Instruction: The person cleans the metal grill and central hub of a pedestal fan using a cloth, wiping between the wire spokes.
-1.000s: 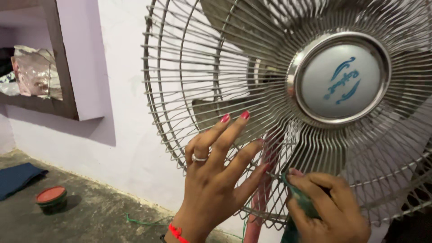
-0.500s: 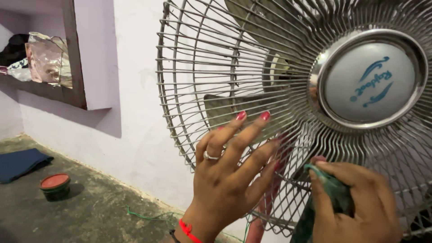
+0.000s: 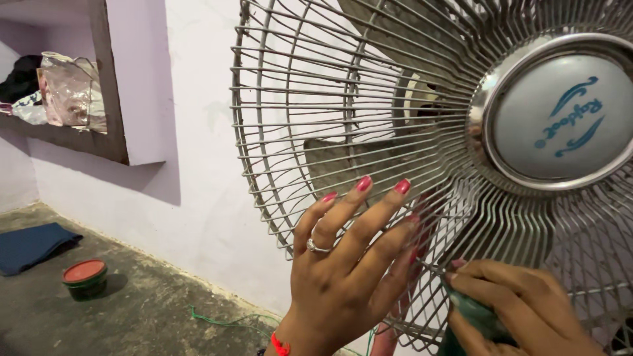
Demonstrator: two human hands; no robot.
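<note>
A pedestal fan with a dusty metal wire grille [image 3: 310,112] fills the right of the head view, its round pale centre cap [image 3: 560,118] ringed in chrome. My left hand [image 3: 346,264] lies flat against the lower grille with fingers spread; it wears a ring and a red thread at the wrist. My right hand [image 3: 521,306] at the bottom right grips a green cloth [image 3: 478,316] and presses it on the wires below the cap. Grey blades show behind the grille.
A lilac wall [image 3: 191,198] stands close behind the fan, with a recessed shelf [image 3: 66,92] of bags at upper left. On the concrete floor lie a small red-lidded tin [image 3: 84,277], a folded blue cloth [image 3: 33,244] and a green cord [image 3: 224,320].
The view drifted left and the fan now sits further right. My right hand with the cloth rose along the wires, then dropped slightly. My left hand stayed on the grille.
</note>
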